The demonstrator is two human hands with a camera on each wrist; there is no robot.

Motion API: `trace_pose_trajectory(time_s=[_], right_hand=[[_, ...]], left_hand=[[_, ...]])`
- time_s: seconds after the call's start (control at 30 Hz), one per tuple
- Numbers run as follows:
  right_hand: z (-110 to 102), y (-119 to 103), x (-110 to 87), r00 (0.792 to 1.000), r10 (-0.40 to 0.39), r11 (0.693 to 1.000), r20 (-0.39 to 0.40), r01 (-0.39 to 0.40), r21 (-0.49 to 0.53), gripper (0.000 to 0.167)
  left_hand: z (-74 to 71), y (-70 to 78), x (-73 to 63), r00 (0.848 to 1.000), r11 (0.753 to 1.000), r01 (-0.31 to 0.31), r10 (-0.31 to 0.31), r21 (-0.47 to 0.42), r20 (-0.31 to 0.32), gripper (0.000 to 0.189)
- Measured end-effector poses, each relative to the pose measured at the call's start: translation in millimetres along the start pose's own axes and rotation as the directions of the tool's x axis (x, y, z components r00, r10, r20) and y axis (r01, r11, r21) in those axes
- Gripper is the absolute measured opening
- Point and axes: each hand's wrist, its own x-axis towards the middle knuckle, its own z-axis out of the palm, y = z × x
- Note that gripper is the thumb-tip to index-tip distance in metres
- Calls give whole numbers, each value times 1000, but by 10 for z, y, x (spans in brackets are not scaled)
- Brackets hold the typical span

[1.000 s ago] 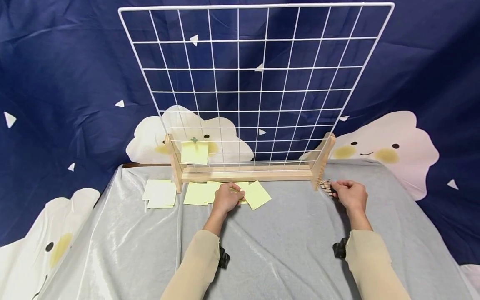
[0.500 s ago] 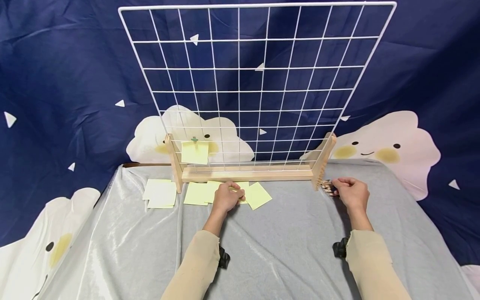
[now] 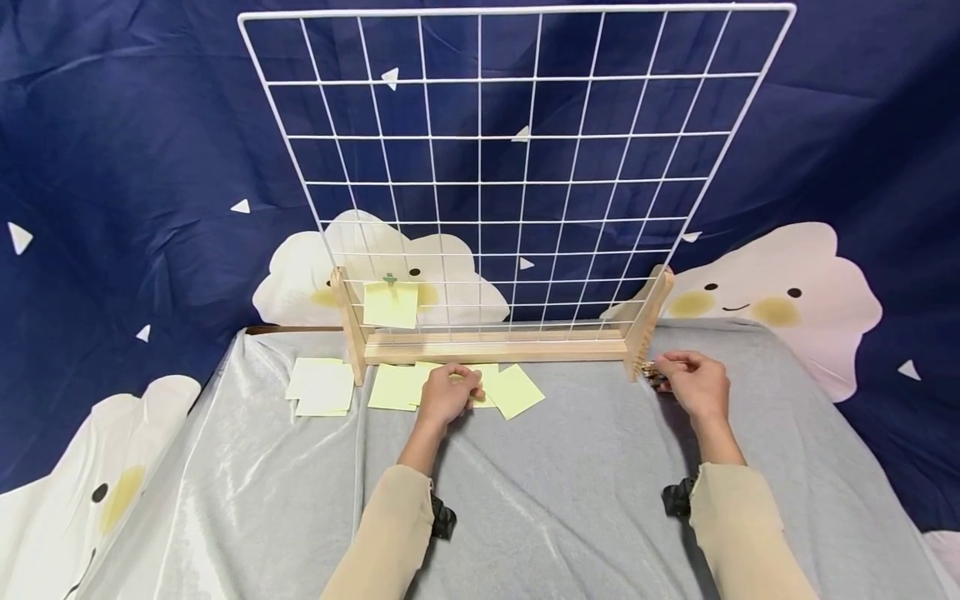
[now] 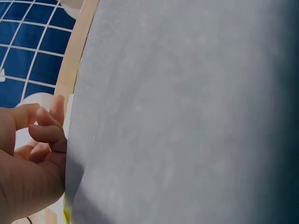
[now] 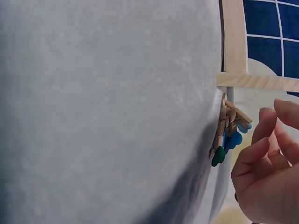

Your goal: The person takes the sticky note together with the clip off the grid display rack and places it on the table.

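Bent fingers of my left hand (image 3: 447,393) hover over a row of yellow sticky notes (image 3: 513,392) in front of the wooden stand. In the left wrist view, its thumb and index finger stand apart with nothing between them. On the right, my right hand (image 3: 697,385) is over a small cluster of wooden clothespins (image 5: 230,119) beside the stand's right foot. Blue and green hearts (image 5: 218,157) decorate the pins. The right wrist view shows a gap between the loosely bent fingers and the clothespins; no pin is in the hand.
A white wire grid (image 3: 480,182) rises from the wooden stand (image 3: 495,352). One yellow note (image 3: 391,310) hangs low on its left side from a green-topped clip (image 3: 390,278). Paler notes (image 3: 321,387) lie left of the stand on the grey cloth (image 3: 555,483).
My right hand has shifted slightly left over the clothespins; a bit of blue at its fingertips a second ago no longer shows. The left hand has drawn slightly left.
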Motion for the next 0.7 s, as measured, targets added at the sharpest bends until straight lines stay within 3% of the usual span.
trace_pose_trajectory(time_s=[0.23,0.37,0.53,0.7], right_hand=[[39,-60,-28,995,-45,998,92,49,-34,32],[38,-126,-55,978,-106,992,182,115,-42,30],[56,-247,-92,932,-154,985,327,169,-19,33],[130,-393,-138,871,-144,985,471,172,-16,39]], left_hand=[[-134,27,-33,1000,999,3,-4,-49,-17,20],[-221,26,-49,999,995,4,-9,-96,-49,20],[-347,8,-41,988,983,-42,13,-180,-157,19],[-479,13,-48,953,958,-115,32,-264,-300,20]])
